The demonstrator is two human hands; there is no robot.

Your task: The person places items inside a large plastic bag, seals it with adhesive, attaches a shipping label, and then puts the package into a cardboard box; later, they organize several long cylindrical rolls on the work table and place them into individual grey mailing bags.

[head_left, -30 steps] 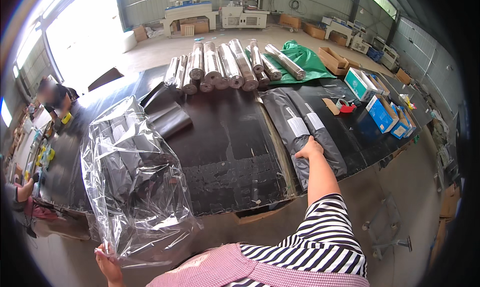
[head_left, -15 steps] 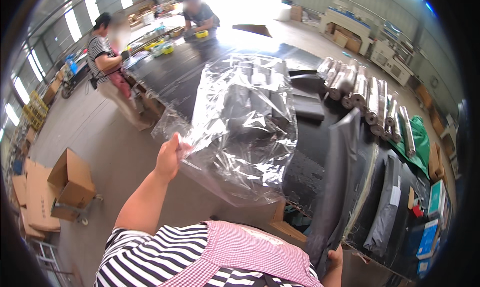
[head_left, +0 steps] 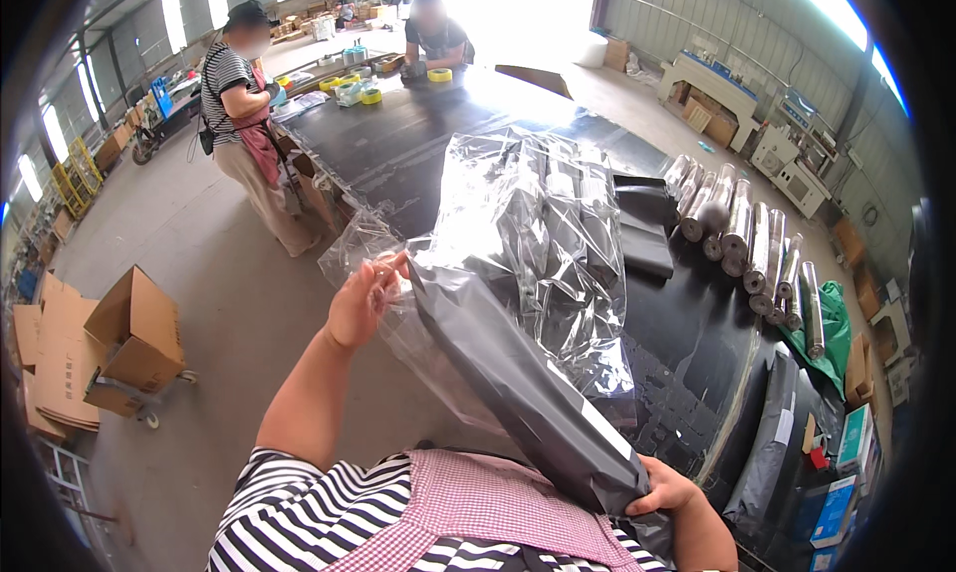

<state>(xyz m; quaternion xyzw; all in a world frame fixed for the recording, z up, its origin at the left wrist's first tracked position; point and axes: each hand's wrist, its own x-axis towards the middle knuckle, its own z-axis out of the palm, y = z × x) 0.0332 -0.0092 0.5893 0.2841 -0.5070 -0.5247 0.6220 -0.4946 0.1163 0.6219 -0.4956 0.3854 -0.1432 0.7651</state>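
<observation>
Holding the long grey plastic package (head_left: 518,373) low, your right hand (head_left: 662,492) grips its bottom end. Its top slants up-left to your left hand (head_left: 360,301), whose fingers pinch the clear crinkly plastic bag (head_left: 528,233) around it.

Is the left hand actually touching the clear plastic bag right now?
Touching. The head view shows the left hand pinching the edge of the clear plastic bag, with the film bunched at its fingertips and no gap.
</observation>
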